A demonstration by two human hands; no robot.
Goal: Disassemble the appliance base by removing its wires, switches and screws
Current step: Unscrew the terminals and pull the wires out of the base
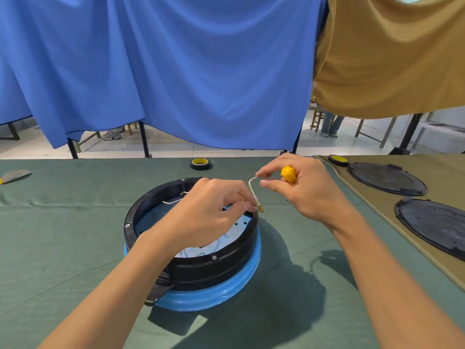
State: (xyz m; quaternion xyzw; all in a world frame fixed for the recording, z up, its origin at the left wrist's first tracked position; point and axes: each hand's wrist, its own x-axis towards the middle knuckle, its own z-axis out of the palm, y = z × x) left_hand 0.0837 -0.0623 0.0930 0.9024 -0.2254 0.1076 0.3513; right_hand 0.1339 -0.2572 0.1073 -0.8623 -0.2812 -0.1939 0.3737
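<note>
The appliance base (pixel 214 270) is round, a black ring sitting on a blue body, open on top, with a pale plate and thin wires inside. It stands on the green cloth (pixel 63 235) directly under the left hand (pixel 208 217). The fingers of this hand are curled together and pinch the low end of the white wire (pixel 251 187), just beside its brass terminal (pixel 260 209) at the rim. The right hand (pixel 302 190), a little beyond and to the right, pinches the upper end of the wire between thumb and forefinger, and its other fingers close around a yellow handle (pixel 288 174). The shaft of this tool is hidden in the palm. The left wrist covers much of the inside of the base. Beyond the hands lies a tape roll (pixel 200 164); to the right of the right hand, two black covers (pixel 386 178) lie well apart from the base, with bare cloth between
</note>
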